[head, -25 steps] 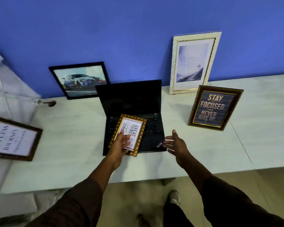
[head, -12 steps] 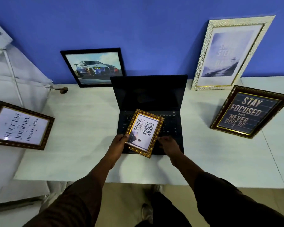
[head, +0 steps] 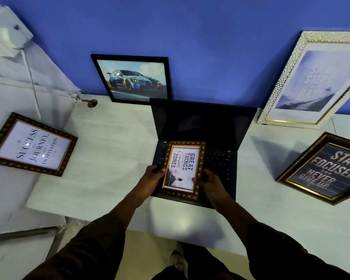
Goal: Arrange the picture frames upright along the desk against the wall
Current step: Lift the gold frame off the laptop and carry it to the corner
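A small gold-patterned frame reading "Great things... comfort zones" is held over the laptop keyboard. My left hand grips its left edge and my right hand grips its right edge. A black car-picture frame leans upright against the blue wall. At the right, a tall white-and-gold frame also leans on the wall. In front of it stands a dark "Stay focused" frame, tilted back. A brown "Success" frame rests at the far left, off the desk top.
An open black laptop sits mid-desk in front of the wall. The white desk runs left to right. A white surface with a cord and a small brown knob sits at the left. My shoe shows on the floor below.
My right hand has come in and taken the small frame's right edge. The frame has turned straighter over the keyboard. The camera has moved closer and lower.
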The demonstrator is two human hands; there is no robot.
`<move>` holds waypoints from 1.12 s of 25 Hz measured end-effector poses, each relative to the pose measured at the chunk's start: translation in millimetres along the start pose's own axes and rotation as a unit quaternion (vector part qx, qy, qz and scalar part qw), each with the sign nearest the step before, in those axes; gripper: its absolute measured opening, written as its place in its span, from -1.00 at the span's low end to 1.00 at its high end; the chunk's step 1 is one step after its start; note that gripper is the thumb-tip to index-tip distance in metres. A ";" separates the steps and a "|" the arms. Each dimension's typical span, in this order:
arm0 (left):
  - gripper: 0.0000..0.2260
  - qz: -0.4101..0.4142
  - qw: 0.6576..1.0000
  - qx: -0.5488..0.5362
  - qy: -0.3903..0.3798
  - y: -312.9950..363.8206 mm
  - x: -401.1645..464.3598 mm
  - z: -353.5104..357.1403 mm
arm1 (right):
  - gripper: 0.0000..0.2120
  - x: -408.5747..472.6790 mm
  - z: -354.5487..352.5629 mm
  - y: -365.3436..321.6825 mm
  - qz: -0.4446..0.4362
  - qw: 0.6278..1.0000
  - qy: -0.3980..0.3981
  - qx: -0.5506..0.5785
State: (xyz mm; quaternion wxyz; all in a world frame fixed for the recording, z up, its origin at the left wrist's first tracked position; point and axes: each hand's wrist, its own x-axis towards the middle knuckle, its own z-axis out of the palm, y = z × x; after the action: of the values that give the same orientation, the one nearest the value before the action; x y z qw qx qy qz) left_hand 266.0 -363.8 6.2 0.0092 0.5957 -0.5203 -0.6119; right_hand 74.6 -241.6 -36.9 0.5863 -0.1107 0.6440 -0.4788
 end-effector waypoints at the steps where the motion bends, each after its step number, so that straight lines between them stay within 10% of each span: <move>1: -0.48 0.034 0.999 0.028 0.016 7.1 -0.5 -4.8 | -0.67 -3.0 -1.5 -11.2 -0.010 1.000 -0.011 -0.013; 5: -0.28 0.140 0.964 0.153 0.167 36.2 0.6 -39.5 | -0.78 -10.5 5.1 -61.0 -0.064 0.987 -0.110 -0.094; 8: -0.49 0.133 0.956 0.176 0.192 43.6 -5.8 -67.4 | -0.79 -8.4 26.0 -96.6 -0.102 0.974 -0.153 -0.133; 16: -0.67 0.081 0.934 -0.160 0.310 -10.4 -36.1 -118.7 | -0.79 14.5 116.0 -127.4 -0.088 0.984 -0.145 0.045; 28: -0.16 -0.002 0.897 -0.441 -0.020 -5.1 -43.8 -208.8 | -0.80 38.0 219.9 -152.8 -0.145 0.977 -0.130 -0.083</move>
State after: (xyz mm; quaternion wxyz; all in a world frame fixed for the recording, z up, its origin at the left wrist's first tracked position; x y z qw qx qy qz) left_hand 436.0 -464.5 86.9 0.2596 0.5191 -0.1957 -0.7905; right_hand 189.0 -454.4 84.7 0.5780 -0.3125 0.5771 -0.4850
